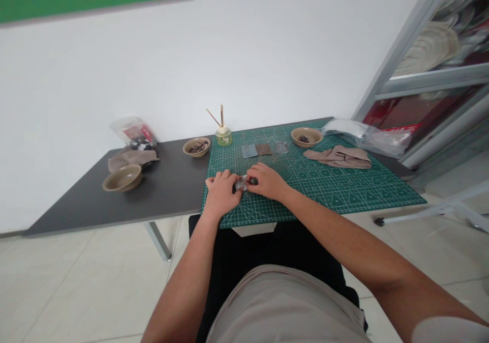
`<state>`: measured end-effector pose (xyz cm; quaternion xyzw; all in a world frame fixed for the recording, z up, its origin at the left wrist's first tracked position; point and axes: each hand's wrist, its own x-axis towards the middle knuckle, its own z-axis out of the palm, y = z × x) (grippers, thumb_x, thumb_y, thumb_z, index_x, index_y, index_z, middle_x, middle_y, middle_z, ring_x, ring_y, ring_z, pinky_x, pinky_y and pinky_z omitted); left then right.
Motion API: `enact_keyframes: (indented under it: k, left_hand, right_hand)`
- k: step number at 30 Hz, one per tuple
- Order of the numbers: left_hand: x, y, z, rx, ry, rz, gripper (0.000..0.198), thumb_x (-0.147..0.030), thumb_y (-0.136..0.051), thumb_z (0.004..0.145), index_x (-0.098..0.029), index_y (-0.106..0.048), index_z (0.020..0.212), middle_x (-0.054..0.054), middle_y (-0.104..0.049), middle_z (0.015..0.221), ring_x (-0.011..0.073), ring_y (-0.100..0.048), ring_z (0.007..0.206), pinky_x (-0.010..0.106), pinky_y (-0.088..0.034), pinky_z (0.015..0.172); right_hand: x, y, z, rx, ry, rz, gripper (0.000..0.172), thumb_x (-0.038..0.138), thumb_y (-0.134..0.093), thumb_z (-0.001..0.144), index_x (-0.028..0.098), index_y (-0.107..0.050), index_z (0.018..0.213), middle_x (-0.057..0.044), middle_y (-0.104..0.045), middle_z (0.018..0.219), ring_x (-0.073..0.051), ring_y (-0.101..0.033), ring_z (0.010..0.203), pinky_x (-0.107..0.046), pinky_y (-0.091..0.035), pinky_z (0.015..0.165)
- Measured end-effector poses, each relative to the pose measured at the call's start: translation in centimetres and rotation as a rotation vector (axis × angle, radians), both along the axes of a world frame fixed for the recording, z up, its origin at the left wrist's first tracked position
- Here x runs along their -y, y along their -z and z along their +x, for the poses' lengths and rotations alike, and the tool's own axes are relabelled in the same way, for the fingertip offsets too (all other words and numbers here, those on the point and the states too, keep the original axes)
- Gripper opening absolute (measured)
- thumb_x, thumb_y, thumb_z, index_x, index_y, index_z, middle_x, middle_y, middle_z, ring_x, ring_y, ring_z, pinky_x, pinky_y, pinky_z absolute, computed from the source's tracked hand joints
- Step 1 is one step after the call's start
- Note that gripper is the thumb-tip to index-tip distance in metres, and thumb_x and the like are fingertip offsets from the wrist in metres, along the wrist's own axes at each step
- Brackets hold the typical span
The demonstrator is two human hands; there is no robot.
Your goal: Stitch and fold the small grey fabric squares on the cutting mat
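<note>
Both hands meet over the green cutting mat [324, 182], near its front edge. My left hand [222, 189] is closed, thumb and fingers pressed at the left end of a small clear, plastic-looking piece [240, 183]. From the other side, my right hand [268, 181] curls its fingers round a small dark rounded thing [253, 180], right beside the clear piece. Fingers hide part of both, and their exact kind is too small to tell. Beyond the hands, a bluish-clear square [249, 151], a brown square [263, 149] and another clear square [281, 147] lie on the mat.
A bowl of dark bits [196, 147] stands beside a reed diffuser [223, 135]. Another bowl [306, 137] holds dark pieces, near a crumpled brown cloth [340, 157] and a plastic bag [367, 134]. Leftward are a third bowl [122, 178], a cloth [132, 158] and a clear bag [132, 129].
</note>
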<state>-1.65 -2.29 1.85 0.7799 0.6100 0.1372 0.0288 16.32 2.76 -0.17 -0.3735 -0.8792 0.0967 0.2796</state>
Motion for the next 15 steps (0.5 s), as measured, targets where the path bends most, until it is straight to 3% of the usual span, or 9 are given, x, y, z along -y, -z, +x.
enact_keyframes:
  k: [5,10,15]
  left_hand:
    - [-0.05,0.13,-0.04,0.004,0.012,0.038,0.023,-0.037,-0.051,0.091,-0.026,-0.062,0.108,0.007,-0.06,0.105,0.0286,-0.051,0.109,0.046,-0.031,0.091]
    - [-0.18,0.11,-0.08,0.024,0.015,0.018,0.032,-0.044,-0.049,0.094,-0.031,-0.063,0.12,0.007,-0.061,0.108,0.0288,-0.05,0.109,0.046,-0.03,0.092]
    - [-0.34,0.29,-0.27,0.062,0.022,0.026,0.024,-0.039,-0.054,0.094,-0.034,-0.069,0.111,0.006,-0.062,0.109,0.0276,-0.049,0.108,0.046,-0.031,0.092]
  right_hand:
    - [0.19,-0.11,-0.04,-0.047,-0.016,-0.055,0.003,0.022,-0.063,0.09,0.02,-0.064,0.092,-0.003,-0.066,0.089,-0.02,-0.055,0.089,-0.032,-0.04,0.083]
    - [0.15,-0.11,0.17,-0.216,0.048,-0.125,0.027,0.024,-0.067,0.084,0.019,-0.06,0.11,-0.005,-0.067,0.103,-0.019,-0.058,0.088,-0.032,-0.043,0.081]
    - [-0.11,0.15,0.32,-0.017,0.038,-0.092,0.051,0.027,-0.075,0.073,0.016,-0.062,0.121,-0.011,-0.066,0.121,-0.028,-0.054,0.108,-0.043,-0.041,0.095]
